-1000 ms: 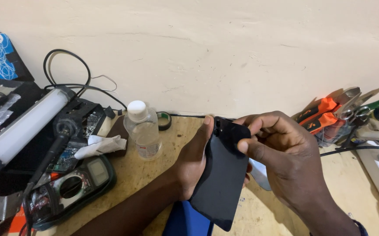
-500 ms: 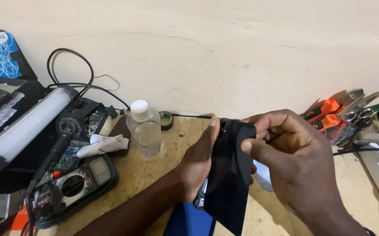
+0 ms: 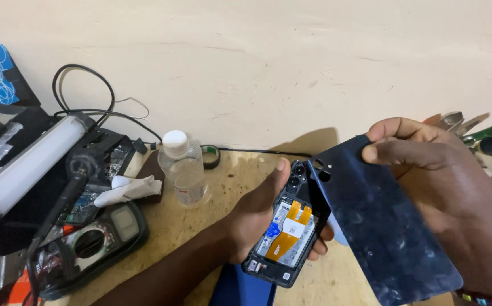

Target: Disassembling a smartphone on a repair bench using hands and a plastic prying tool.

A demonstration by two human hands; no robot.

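My left hand (image 3: 257,218) cradles an opened phone (image 3: 285,232), its inner parts showing: a battery with orange flex strips and camera lenses at the top. My right hand (image 3: 455,192) grips the dark blue back cover (image 3: 382,226) by its upper corner, thumb on the inner face. The cover is swung away to the right of the phone, touching it only along the phone's right edge.
A clear plastic bottle with a white cap (image 3: 182,167) stands on the wooden bench (image 3: 172,226). A multimeter (image 3: 90,243), a white tube lamp (image 3: 27,167), a crumpled tissue (image 3: 127,190), cables and a tape roll (image 3: 210,156) lie left. Pliers and tweezers (image 3: 473,127) lie far right.
The back cover has come off the phone. My right hand swung it out to the right, and the phone's insides are now exposed in my left hand.
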